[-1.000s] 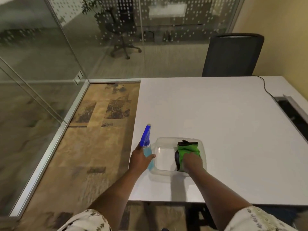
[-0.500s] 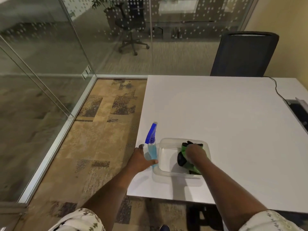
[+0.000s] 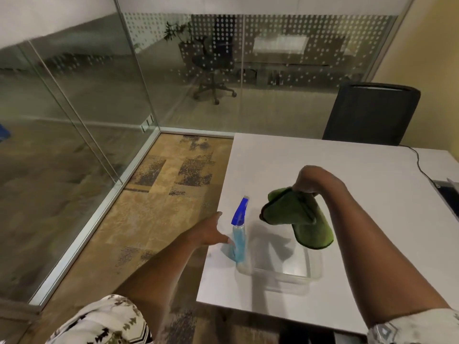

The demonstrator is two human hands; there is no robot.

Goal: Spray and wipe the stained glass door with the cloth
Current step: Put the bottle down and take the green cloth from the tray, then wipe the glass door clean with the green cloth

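Observation:
My right hand (image 3: 311, 179) pinches the top of a green cloth (image 3: 298, 217), which hangs above a clear plastic tub (image 3: 313, 275) on the white table (image 3: 347, 170). A spray bottle (image 3: 239, 232) with blue liquid and a blue trigger head stands upright at the tub's left end, near the table's left edge. Just left of the bottle is my left hand (image 3: 210, 232), fingers spread, thumb tip at the bottle's side, not gripping it. The glass door (image 3: 62, 125) and glass walls run along the left and the back.
A black office chair (image 3: 370, 112) stands behind the table's far edge. A black cable (image 3: 419, 160) runs to a slot at the table's right edge. Patterned carpet (image 3: 159, 207) lies between the table and the glass. Another chair and a plant show beyond the glass.
My right hand has lifted the green cloth out of the tub and holds it in the air. My left hand has let go of the spray bottle and opened beside it.

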